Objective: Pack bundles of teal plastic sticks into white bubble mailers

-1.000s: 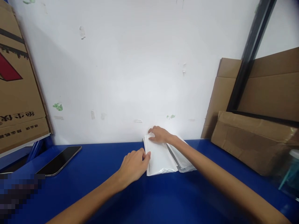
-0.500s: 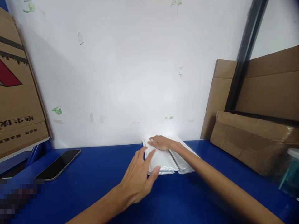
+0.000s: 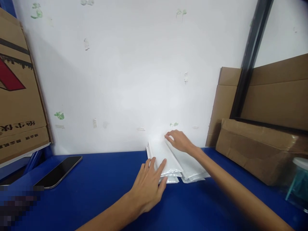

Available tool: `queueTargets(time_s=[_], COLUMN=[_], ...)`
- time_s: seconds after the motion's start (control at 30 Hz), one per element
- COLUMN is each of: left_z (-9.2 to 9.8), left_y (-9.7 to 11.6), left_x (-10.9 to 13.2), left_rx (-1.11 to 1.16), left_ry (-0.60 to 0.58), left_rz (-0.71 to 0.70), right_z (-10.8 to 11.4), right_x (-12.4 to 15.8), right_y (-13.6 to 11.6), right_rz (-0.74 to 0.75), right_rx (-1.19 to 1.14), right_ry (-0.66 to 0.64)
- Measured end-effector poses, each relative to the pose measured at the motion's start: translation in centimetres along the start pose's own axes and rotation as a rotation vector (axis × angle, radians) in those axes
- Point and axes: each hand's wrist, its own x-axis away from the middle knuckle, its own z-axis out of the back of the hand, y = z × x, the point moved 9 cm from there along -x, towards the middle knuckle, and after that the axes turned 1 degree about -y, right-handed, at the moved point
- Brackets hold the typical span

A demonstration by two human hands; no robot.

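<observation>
Two side-by-side piles of flat white plastic packets lie against the wall, the left packets and the right packets. My left hand rests at the near left corner of the left pile, fingers apart, fingertips touching its edge. At the far end, my right hand has its thumb and fingertips pinched together at the back corner of the top left packet. The wrist and forearm pass over the right pile and cover part of it. What the packets contain cannot be seen.
A phone lies on the blue table at left, below a printed carton. To the right are a brown paper-wrapped box, upright cardboard and a clear lidded container. A white wall stands behind.
My right hand has moved from lying flat on the left pile to a pinch at its back right corner. My left hand has shifted slightly right onto the pile's edge. The packets look slightly spread.
</observation>
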Motion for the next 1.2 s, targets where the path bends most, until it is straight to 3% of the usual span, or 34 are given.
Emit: queueTargets(time_s=[0.13,0.23,0.3,0.4,0.5,0.57,0.97,1.2], left_z=[0.9,2.4,3.5,4.8,4.7,4.4,1.4,0.8], left_y=[-0.6,-2.9,-5.9,-11.9,-18.1,-20.0,-20.2,-19.9], left_x=[1.3,2.1,2.5,2.8,3.3,3.5,3.8,4.7], left_rx=[0.03,-0.07,-0.166,-0.224,-0.15,-0.129,-0.11,-0.058], left_ry=[0.082,0.166,0.202,0.247,0.217,0.207,0.016,-0.064], left_rz=[-0.045,-0.074,-0.055,0.08,0.337,0.403,0.393,0.458], right_z=[1.3,1.0,0.3,-1.0,-2.4,-3.1,-7.6,-7.5], right_x=[2.3,4.4,5.7,7.4,8.9,9.7,11.5,12.3], right_y=[4.1,7.1,9.3,12.6,14.7,15.6,18.2,18.4], right_rz=[-0.095,-0.169,-0.233,-0.341,-0.393,-0.405,-0.52,-0.564], right_rx=[0.07,0.125,0.171,0.245,0.292,0.305,0.237,0.154], right_ry=[0.095,0.112,0.098,0.051,-0.033,-0.09,-0.285,-0.27])
